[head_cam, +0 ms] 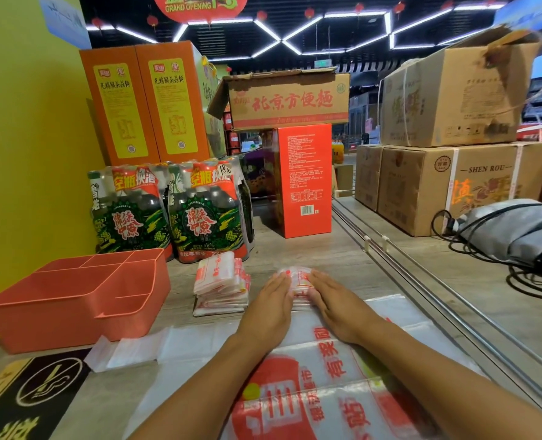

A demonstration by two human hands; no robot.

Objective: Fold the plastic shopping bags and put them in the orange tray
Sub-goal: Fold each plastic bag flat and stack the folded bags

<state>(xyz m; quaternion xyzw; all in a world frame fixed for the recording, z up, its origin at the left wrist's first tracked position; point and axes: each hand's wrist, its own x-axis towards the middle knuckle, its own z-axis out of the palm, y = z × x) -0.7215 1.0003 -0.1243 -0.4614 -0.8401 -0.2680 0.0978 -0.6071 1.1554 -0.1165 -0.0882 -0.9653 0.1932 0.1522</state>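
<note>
A small folded plastic bag (298, 281), clear with red print, lies on the counter between my two hands. My left hand (271, 304) presses flat against its left side with straight fingers. My right hand (334, 301) presses its right side the same way. Under my forearms lie large flat bags (336, 369) with red print. A stack of folded bags (220, 289) sits just left of my hands. The orange tray (41, 315), divided into compartments, stands at the left with nothing in it.
Two packs of green bottles (168, 211) and a red box (304, 179) stand behind the work spot. Cardboard cartons (447, 185) and a grey bag with black cables (517, 236) occupy the right. A metal rail (422, 274) runs diagonally. A yellow wall is at the left.
</note>
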